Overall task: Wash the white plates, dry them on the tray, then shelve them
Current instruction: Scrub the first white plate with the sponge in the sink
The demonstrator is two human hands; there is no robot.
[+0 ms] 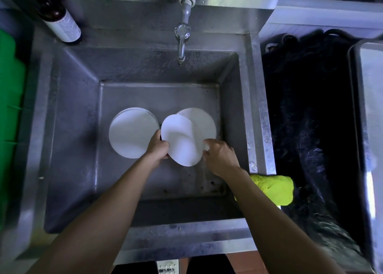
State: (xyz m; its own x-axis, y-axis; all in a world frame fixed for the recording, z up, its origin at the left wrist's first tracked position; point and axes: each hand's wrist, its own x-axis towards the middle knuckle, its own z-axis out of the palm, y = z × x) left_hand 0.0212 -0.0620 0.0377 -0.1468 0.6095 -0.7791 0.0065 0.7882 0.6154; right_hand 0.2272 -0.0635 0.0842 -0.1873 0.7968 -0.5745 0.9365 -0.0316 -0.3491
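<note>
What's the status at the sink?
Left hand and right hand both grip one plate, tilted over the sink. Stack left, another plate behind. Tap off.

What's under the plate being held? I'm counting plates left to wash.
Another white plate lies partly beneath the held plate; anything further below is covered.

A dark bottle (pixel 60 18) stood at the sink's (pixel 68 128) back-left corner; a yellow-green cloth (pixel 273 188) lay on its right rim below the tap (pixel 182 43).
</note>
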